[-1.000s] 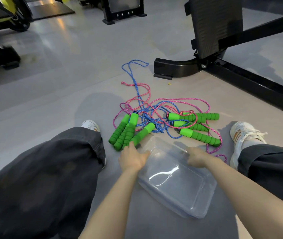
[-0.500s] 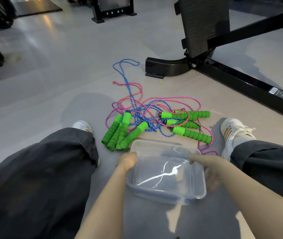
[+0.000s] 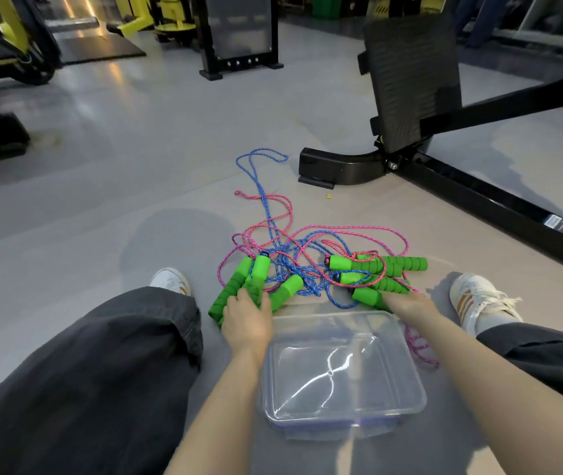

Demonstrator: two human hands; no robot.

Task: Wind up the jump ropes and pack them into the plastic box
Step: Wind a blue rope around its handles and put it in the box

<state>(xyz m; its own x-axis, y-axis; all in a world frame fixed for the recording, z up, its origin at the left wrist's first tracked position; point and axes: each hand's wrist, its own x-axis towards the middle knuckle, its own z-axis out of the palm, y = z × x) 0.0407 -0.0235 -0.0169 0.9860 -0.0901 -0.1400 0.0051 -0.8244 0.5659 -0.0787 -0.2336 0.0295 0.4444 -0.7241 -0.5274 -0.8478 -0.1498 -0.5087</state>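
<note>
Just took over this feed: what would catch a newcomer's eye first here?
Bright green handles in a tangle of pink and blue ropes on the floor. The left hand and right hand each touch a bunch. A clear plastic box sits nearer the person.

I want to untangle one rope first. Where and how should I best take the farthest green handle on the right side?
Grip the farthest green handle at its ribbed outer half, coming from above with the fingers across it. It lies flat on the floor and points sideways. The pink cord crosses its inner half, while the outer end looks free of cord.
</note>
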